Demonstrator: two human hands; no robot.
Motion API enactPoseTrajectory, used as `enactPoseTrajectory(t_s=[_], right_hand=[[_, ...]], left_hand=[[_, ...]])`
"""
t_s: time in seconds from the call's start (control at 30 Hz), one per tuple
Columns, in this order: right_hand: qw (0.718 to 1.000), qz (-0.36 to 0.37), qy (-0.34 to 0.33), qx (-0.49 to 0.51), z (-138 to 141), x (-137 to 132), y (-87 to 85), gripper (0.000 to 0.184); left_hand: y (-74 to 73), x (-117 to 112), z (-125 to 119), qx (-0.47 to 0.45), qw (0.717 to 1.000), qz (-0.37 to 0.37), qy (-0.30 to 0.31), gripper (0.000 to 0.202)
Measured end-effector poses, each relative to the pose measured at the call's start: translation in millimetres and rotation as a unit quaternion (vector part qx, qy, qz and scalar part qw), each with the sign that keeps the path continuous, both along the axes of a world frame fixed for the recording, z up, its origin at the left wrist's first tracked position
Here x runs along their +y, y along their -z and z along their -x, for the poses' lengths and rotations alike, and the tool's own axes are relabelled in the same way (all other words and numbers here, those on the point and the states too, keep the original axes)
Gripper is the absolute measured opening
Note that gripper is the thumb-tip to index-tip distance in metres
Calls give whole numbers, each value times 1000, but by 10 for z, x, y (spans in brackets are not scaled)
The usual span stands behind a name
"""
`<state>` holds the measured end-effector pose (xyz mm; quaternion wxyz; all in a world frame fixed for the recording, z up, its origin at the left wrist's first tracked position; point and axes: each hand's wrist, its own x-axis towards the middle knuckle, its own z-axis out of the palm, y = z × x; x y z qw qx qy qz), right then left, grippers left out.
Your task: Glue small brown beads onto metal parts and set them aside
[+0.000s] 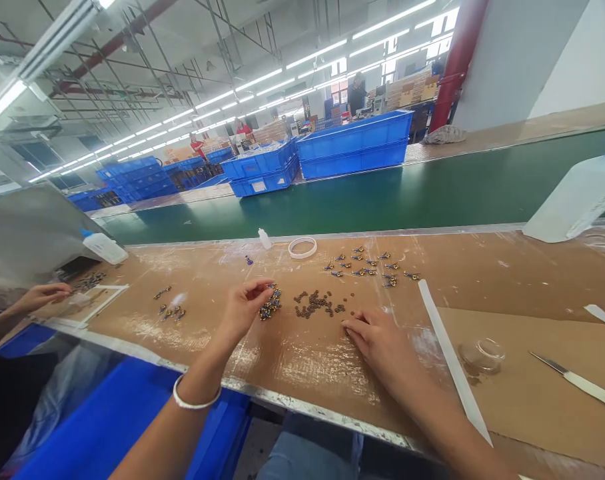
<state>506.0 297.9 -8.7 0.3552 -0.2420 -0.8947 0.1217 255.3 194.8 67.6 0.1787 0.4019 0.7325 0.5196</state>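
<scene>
My left hand (245, 307) hovers over a small pile of blue and gold metal pieces (270, 305), fingers pinched together on something too small to name. My right hand (380, 343) rests on the brown cardboard-covered bench (302, 360), fingers curled down beside a scatter of small dark round parts (316, 303). Farther back lies a spread of several blue and gold pieces (370, 265). A roll of white tape (302, 247) and a tiny white bottle (264, 239) sit near the bench's far edge.
A green conveyor belt (382, 193) runs behind the bench, with blue crates (355, 143) beyond. A co-worker's hand (42, 295) works at the left near a white bottle (104, 247). A white strip (452, 360), a knife (577, 381), a clear lid (482, 353) and a large white jug (577, 200) lie right.
</scene>
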Motion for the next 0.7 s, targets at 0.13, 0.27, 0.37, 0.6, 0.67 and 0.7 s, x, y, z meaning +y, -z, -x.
enactPoseTrajectory(t_s=[0.13,0.27,0.37,0.6,0.67,0.7], right_hand=[[1000,5,-1,-13,12,28,46,31],[1000,14,0,-20,-114,-49,42,28],[1000,20,5,-24,-270,-177,32,24],[997,46,16,61,-558,-370,15,23],[993,64,33,98,-651,-389,4,22],[989,74,46,115,-704,-401,-3,21]], left_hand=[[-22,-75,-352,-67,996,-45,28,27],[-51,-123,-657,-134,988,-57,48,27],[-11,-162,-913,-191,978,-23,85,30],[151,-149,-1357,-304,947,26,97,23],[161,-102,-1389,-325,939,32,104,23],[162,-75,-1395,-333,936,36,110,23]])
